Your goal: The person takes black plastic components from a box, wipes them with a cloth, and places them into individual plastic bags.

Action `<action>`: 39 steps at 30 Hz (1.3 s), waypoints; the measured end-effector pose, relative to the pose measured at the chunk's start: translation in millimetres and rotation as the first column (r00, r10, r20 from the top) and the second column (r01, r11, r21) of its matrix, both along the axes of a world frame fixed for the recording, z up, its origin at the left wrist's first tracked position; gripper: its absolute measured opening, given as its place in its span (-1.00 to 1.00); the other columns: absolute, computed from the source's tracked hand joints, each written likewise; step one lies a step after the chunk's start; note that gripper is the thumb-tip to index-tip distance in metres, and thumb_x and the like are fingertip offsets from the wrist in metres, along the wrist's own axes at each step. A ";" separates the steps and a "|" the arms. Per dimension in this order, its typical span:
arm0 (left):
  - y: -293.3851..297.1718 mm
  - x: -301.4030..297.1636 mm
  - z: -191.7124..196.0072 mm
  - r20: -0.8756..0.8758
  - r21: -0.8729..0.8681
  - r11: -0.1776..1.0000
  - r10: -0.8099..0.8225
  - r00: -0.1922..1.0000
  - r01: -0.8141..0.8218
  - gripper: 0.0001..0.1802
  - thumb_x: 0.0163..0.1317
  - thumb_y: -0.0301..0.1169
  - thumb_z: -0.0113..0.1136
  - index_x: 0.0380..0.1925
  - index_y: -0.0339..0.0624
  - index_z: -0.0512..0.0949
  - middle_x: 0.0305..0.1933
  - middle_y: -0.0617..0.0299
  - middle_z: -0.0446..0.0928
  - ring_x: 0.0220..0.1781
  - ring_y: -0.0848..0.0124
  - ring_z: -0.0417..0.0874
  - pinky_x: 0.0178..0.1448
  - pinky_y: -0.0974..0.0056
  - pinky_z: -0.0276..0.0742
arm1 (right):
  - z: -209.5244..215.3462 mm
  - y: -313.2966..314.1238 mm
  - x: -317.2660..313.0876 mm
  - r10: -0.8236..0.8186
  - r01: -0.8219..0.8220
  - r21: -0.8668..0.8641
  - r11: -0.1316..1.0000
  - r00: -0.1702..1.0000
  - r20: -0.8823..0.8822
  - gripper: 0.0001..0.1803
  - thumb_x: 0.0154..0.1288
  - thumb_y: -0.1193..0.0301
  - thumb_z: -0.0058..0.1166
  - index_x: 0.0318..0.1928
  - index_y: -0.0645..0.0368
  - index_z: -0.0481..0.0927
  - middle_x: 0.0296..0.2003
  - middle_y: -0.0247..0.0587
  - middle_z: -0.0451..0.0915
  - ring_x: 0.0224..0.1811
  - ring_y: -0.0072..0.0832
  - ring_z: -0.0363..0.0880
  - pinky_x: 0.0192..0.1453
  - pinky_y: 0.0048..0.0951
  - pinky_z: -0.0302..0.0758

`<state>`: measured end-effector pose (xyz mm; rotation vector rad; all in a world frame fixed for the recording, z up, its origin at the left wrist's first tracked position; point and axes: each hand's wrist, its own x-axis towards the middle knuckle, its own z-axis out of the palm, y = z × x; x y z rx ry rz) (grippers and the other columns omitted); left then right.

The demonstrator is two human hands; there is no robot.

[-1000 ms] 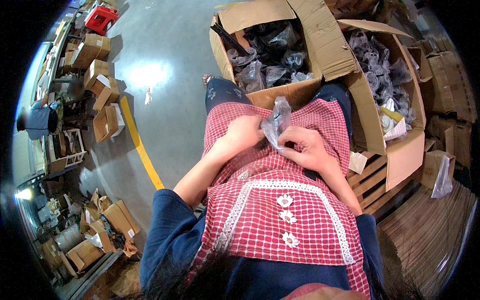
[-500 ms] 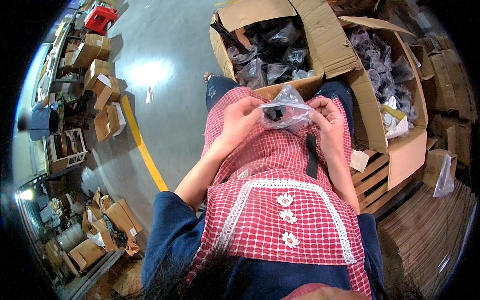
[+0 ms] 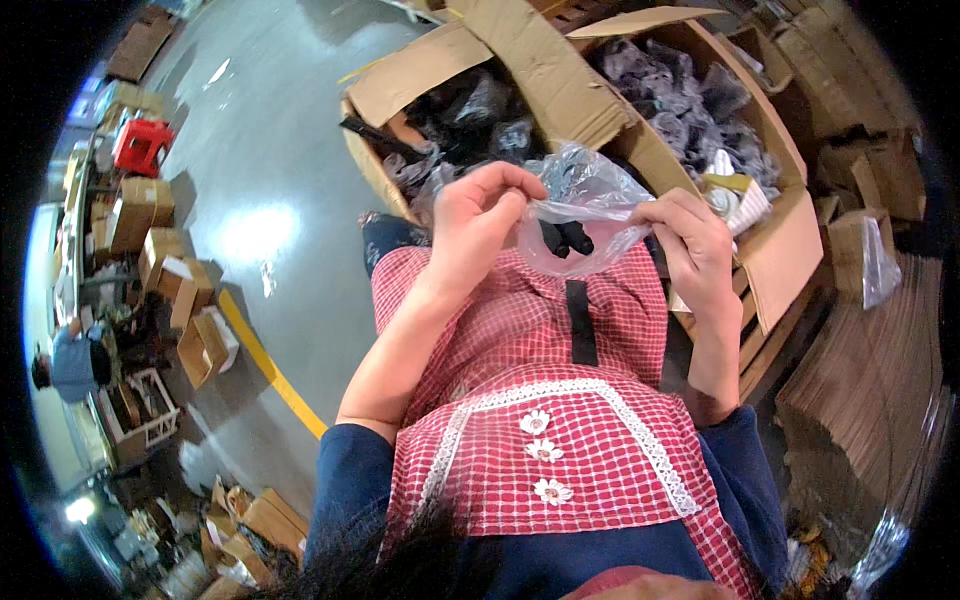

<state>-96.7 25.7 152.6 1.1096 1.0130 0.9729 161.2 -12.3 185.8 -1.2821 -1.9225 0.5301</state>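
Note:
A clear plastic bag [image 3: 600, 190] is stretched between my two hands above my lap. Two small black parts [image 3: 567, 238] show through its film near the bottom. My left hand [image 3: 478, 215] pinches one side of the bag's edge between thumb and fingers. On the other side my right hand [image 3: 695, 240] grips the film with curled fingers. Just beyond stands an open cardboard box [image 3: 372, 172] with bagged black parts [image 3: 465, 110] inside. A black strap [image 3: 581, 322] lies on my red checked apron [image 3: 500, 300].
To the right, a second open box [image 3: 780, 265] holds more bagged pieces over a wooden pallet. Flattened cardboard [image 3: 850, 360] is stacked beside it. At left are small cartons [image 3: 207, 345], a yellow floor line [image 3: 265, 365], a red plastic stool [image 3: 143, 147] and another person [image 3: 72, 360].
My hands have lifted the bag higher and spread it wider, and the black parts show lower in it. The whole view has turned, shifting the boxes left.

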 end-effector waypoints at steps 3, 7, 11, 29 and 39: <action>-3.8 34.4 -7.9 0.405 -0.190 0.978 0.002 0.914 0.082 -0.85 0.30 -0.52 0.06 -0.24 -0.25 0.62 -0.30 0.33 0.61 -0.32 0.63 0.57 -0.21 0.50 0.47 | -10.2 -14.1 26.9 -0.095 0.075 -0.120 0.990 0.982 -0.162 -0.80 0.12 0.76 -0.03 -0.32 0.31 0.63 -0.42 -0.22 0.56 -0.34 -0.42 0.57 -0.24 -0.47 0.46; -6.2 80.2 -33.4 0.667 -0.435 0.857 0.101 0.738 0.277 -0.81 0.30 -0.47 0.07 -0.15 -0.25 0.59 -0.15 0.24 0.66 -0.18 0.44 0.66 -0.02 0.31 0.59 | -38.0 -32.6 44.9 -0.295 -0.009 -0.314 0.949 0.318 -0.901 -0.90 -0.08 0.55 -0.09 -0.50 0.30 0.48 -0.41 -0.15 0.52 -0.35 -0.42 0.48 -0.19 -0.49 0.43; -10.8 124.5 -78.4 0.719 -0.545 0.698 0.105 0.687 0.465 -0.65 0.27 -0.46 0.10 0.04 -0.34 0.56 -0.13 0.23 0.65 -0.16 0.37 0.66 0.01 0.24 0.62 | -99.3 -40.9 57.3 -0.517 -0.101 -0.510 0.854 -0.072 -0.853 -0.89 -0.05 0.50 -0.05 -0.43 0.25 0.43 -0.41 -0.20 0.50 -0.31 -0.38 0.49 -0.16 -0.46 0.49; -14.9 129.8 -42.5 0.435 -0.413 0.801 -0.244 0.867 0.433 -0.67 0.22 -0.53 -0.03 -0.13 -0.47 0.65 -0.52 0.34 0.45 -0.55 0.61 0.37 -0.44 0.50 0.26 | -88.5 -46.5 18.2 -0.237 0.126 -0.593 0.796 0.965 -0.113 -0.44 0.17 0.36 0.31 0.18 0.17 0.47 0.01 0.04 0.62 0.09 -0.20 0.64 0.13 -0.30 0.55; 4.7 109.0 -45.6 0.375 -0.443 0.844 -0.132 0.918 0.303 -0.64 0.33 -0.49 0.03 0.10 -0.33 0.56 -0.40 0.21 0.59 -0.46 0.47 0.60 -0.34 0.39 0.54 | -50.9 -12.8 82.7 -0.510 0.426 -0.366 0.827 0.843 -0.169 -0.61 0.19 0.26 0.37 0.00 0.12 0.66 -0.22 -0.18 0.73 -0.18 -0.55 0.68 -0.06 -0.37 0.61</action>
